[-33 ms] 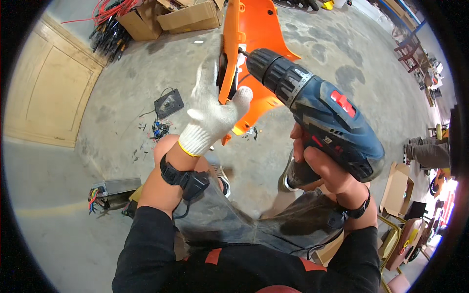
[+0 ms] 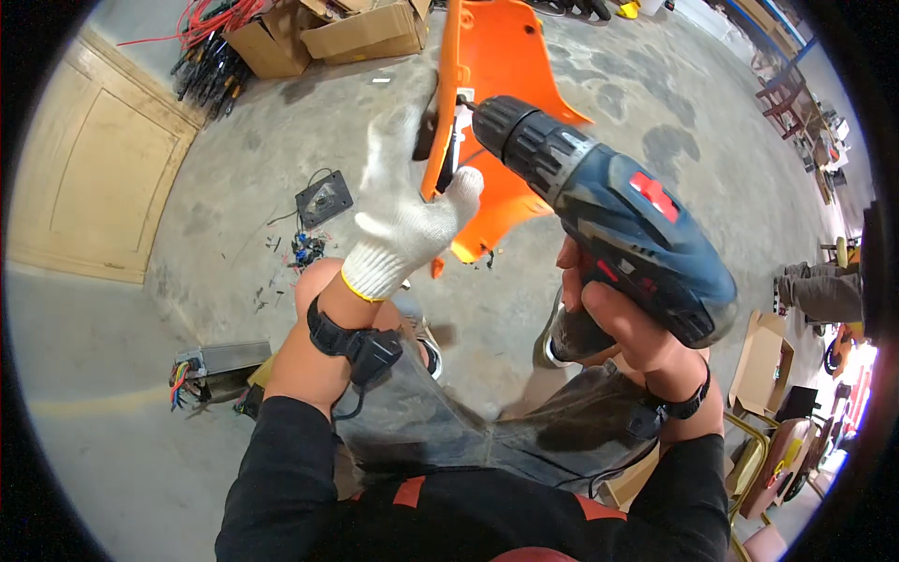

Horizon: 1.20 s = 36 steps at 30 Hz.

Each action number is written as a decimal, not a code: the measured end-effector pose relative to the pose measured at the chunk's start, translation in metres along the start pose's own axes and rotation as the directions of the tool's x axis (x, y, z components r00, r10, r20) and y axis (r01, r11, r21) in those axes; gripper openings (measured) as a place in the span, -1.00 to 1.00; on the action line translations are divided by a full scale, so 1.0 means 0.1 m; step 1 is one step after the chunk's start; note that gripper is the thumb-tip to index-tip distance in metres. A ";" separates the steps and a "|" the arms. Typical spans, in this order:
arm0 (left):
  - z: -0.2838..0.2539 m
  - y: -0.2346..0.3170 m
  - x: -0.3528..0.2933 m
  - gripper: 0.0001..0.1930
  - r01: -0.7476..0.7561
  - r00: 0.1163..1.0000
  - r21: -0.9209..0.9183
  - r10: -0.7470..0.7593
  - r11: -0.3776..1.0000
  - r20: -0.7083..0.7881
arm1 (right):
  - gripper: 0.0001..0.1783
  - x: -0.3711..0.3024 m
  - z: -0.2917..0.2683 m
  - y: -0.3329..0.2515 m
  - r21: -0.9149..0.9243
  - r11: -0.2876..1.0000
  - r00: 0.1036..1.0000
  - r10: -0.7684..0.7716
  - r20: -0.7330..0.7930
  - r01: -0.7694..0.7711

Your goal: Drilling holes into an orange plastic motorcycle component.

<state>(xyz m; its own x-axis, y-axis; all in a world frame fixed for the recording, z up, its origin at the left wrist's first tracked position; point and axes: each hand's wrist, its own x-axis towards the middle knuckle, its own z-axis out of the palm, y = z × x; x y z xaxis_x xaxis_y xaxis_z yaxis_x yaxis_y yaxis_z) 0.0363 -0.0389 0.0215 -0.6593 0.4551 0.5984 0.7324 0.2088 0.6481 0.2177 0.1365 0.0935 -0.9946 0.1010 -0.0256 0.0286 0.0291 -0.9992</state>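
The left hand (image 2: 405, 220), in a white knit glove, was closed on the edge of an orange plastic panel (image 2: 496, 66), its grip pinching the panel where a dark bracket (image 2: 433, 140) sat against the edge. The panel was held upright in the air above the concrete floor (image 2: 234, 206), resting on nothing. The right hand (image 2: 626, 328), bare, had its grip wrapped fully round the handle of a blue cordless drill (image 2: 618, 220). The chuck pointed up and to the left, and its bit tip was at the panel close to the bracket and just beside the gloved thumb.

Judged from this position, fastening or unfastening at the bracket was in progress. The fastener itself was too small to make out, so its seating could not be determined.

Obstructions: the gloved fingers lay very near the bit, and the drill body hid part of the panel.

Surroundings: cardboard boxes (image 2: 356, 33) stood near the far edge of the floor beside a tangle of red cables (image 2: 211, 19). A small black module (image 2: 324, 199) and loose bits lay on the floor left of the hand. A grey metal box with coloured wires (image 2: 217, 363) lay nearer the person.
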 end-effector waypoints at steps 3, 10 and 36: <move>0.10 0.10 0.00 -0.22 0.168 0.976 -0.637 -0.219 0.753 -0.002 | -0.72 0.09 0.02 0.07 0.112 0.991 0.997 0.075 0.025 -0.077; 0.20 0.09 0.03 -0.16 0.240 0.954 -0.738 -0.295 0.631 0.058 | -0.68 0.27 0.05 0.31 0.144 0.989 0.991 0.060 -0.118 -0.043; 0.30 -2.98 -1.18 -0.47 0.767 0.420 0.557 -0.906 0.319 -0.060 | -0.51 0.51 -0.21 0.34 0.395 0.918 0.983 0.109 -0.145 -0.044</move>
<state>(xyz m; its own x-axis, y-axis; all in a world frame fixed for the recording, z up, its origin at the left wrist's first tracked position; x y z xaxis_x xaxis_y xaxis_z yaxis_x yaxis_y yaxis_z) -0.0985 -0.1286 -0.2566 -0.9502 -0.0497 -0.3077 -0.1775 0.8977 0.4032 0.1698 0.1640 0.0588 -0.9603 0.2469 -0.1295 0.0300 -0.3702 -0.9285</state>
